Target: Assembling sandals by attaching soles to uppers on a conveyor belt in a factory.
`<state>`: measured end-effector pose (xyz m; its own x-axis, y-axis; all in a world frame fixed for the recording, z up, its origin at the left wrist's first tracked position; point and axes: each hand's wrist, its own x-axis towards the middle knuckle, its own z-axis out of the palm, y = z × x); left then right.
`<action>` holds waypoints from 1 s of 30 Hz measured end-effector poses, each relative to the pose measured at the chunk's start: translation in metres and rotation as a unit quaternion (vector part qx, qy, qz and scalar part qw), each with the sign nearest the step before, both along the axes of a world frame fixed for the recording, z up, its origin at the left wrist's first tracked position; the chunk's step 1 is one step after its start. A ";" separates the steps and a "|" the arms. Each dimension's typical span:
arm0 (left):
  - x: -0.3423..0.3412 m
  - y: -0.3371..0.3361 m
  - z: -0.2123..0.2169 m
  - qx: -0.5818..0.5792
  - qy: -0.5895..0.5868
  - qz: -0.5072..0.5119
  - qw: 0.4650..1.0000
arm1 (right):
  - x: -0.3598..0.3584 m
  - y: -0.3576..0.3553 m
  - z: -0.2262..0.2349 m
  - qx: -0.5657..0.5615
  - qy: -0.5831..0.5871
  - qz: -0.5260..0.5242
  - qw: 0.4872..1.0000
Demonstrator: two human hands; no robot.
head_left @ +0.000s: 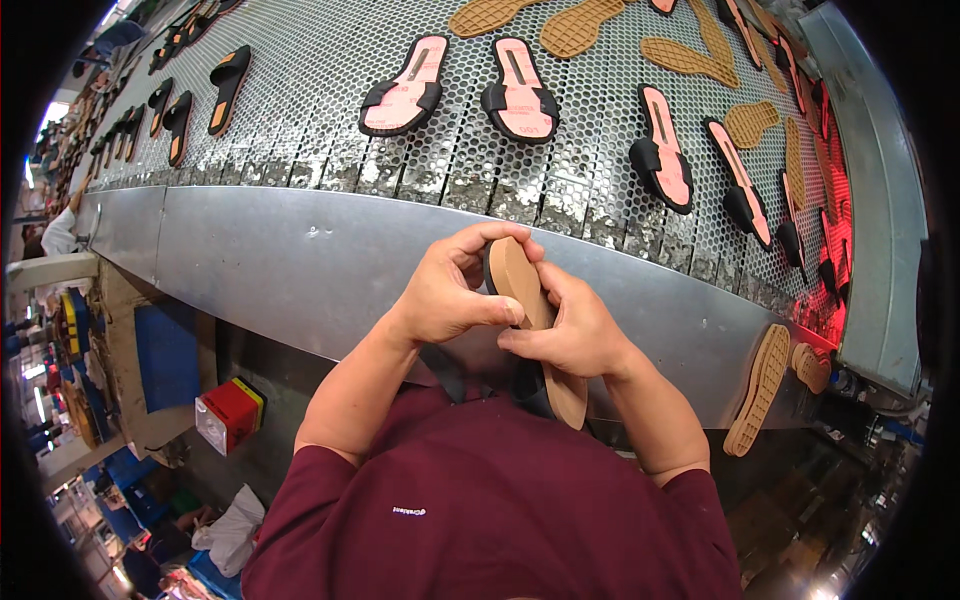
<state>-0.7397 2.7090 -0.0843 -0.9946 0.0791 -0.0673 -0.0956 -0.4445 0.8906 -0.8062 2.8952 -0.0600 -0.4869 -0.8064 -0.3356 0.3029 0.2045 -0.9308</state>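
Both my hands are wrapped round a sandal [513, 278] with a smooth tan sole and a black edge, held in front of my chest near the metal ledge. My left hand [455, 285] grips its far end from the left, the thumb lying on the tan face. From the right, my right hand [580, 322] closes on its middle, thumb pointing left and fingers near the far tip. The sole's near end sticks out below my right hand. Part of the black upper is hidden behind my hands.
A metal ledge [260, 260] borders a mesh conveyor [330, 110]. On the conveyor lie black sandals with pink undersides [520, 105] and tan waffle-patterned soles [583, 28]. Red light glows beside a grey machine housing [890, 250]. Another tan sole [760, 390] rests at the ledge, right.
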 end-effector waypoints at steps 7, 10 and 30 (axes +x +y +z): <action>-0.003 0.007 -0.006 0.004 0.014 -0.015 1.000 | -0.003 0.011 -0.004 -0.012 -0.008 0.006 1.000; -0.002 0.009 -0.005 -0.007 0.004 -0.028 1.000 | -0.003 0.013 -0.004 -0.004 0.011 -0.010 1.000; 0.028 0.040 -0.012 -0.012 -0.099 0.107 0.989 | 0.002 0.049 0.027 0.046 0.394 0.018 0.918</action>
